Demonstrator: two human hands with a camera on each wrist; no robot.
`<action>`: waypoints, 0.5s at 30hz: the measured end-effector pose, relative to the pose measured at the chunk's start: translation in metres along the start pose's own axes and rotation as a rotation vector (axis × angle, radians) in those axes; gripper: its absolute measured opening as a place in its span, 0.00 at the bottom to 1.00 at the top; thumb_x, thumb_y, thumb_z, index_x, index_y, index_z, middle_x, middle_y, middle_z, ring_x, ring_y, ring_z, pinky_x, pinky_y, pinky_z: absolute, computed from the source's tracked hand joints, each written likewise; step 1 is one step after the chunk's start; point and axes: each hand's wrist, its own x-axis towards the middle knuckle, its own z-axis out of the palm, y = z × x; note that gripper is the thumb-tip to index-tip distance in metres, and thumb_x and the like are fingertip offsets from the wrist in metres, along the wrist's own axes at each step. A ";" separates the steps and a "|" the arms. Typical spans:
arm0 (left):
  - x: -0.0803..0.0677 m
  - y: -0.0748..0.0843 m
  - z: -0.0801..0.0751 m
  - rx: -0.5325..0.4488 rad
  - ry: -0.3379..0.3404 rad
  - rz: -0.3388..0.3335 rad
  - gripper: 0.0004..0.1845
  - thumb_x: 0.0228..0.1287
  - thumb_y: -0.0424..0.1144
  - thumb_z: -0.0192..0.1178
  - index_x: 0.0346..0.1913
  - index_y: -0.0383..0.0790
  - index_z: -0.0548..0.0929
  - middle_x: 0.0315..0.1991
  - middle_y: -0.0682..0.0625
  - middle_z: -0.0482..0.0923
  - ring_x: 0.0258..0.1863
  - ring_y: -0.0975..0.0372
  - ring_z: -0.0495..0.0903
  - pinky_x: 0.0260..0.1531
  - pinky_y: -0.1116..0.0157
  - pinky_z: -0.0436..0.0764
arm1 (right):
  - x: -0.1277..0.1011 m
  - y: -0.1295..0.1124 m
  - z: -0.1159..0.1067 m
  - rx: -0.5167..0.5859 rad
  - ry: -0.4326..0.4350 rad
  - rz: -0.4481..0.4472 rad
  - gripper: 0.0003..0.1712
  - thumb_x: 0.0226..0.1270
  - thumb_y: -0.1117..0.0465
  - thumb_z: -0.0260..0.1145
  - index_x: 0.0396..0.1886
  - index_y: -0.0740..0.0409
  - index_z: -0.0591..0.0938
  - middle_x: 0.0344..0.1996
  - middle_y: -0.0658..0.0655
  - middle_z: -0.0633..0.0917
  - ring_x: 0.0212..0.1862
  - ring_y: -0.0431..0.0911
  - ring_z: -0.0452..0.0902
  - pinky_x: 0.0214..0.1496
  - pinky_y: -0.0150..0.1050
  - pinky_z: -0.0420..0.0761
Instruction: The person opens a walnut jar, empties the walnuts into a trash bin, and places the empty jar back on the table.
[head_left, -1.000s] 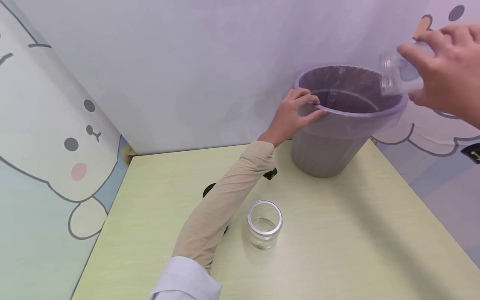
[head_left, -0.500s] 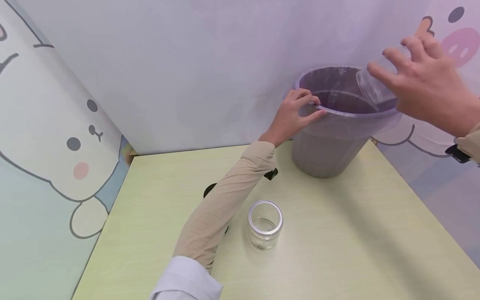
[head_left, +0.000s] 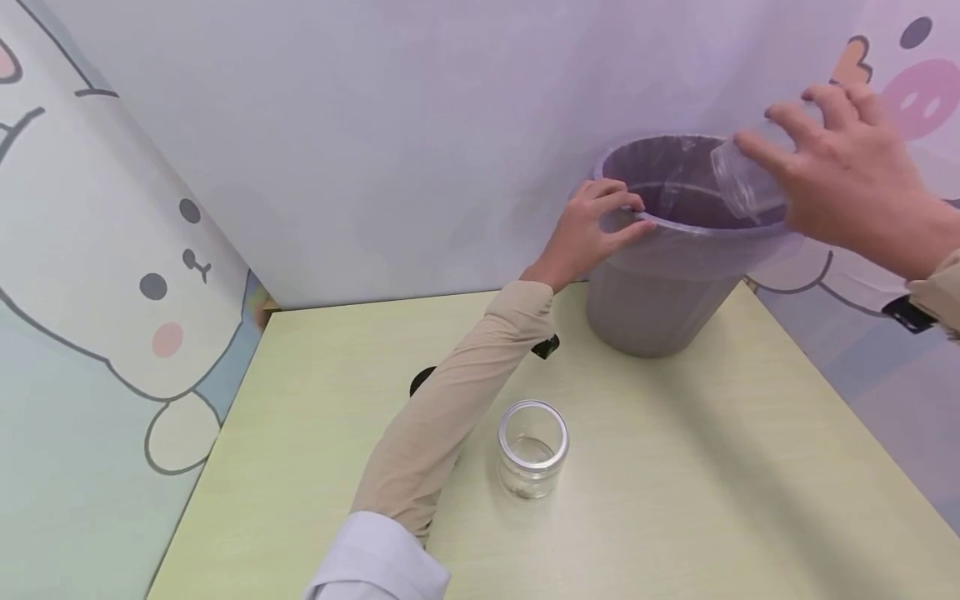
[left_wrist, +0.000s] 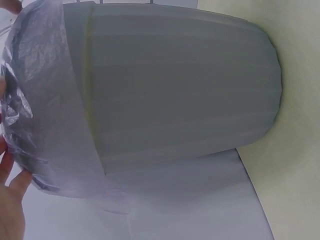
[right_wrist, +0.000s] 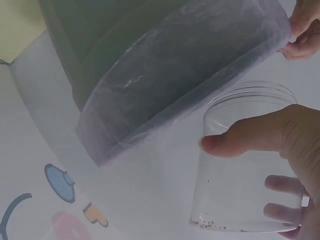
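I see a grey waste bin [head_left: 660,308] lined with a translucent lilac-tinted bag [head_left: 697,242], its film crinkled and faintly glossy. The jar [head_left: 742,179] in my right hand [head_left: 847,192] is clear plastic, with dark specks along its base in the right wrist view. Another clear jar [head_left: 533,448] has a whitish rim. The surface [head_left: 675,500] is pale yellow-green; my sleeve [head_left: 450,408] is beige.
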 end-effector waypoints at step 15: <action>0.001 0.002 -0.002 0.013 0.005 -0.004 0.13 0.59 0.49 0.65 0.41 0.45 0.85 0.43 0.53 0.74 0.49 0.62 0.68 0.58 0.76 0.57 | -0.021 -0.011 -0.027 0.303 -0.011 0.518 0.58 0.27 0.62 0.78 0.67 0.63 0.64 0.56 0.76 0.67 0.57 0.69 0.57 0.63 0.61 0.53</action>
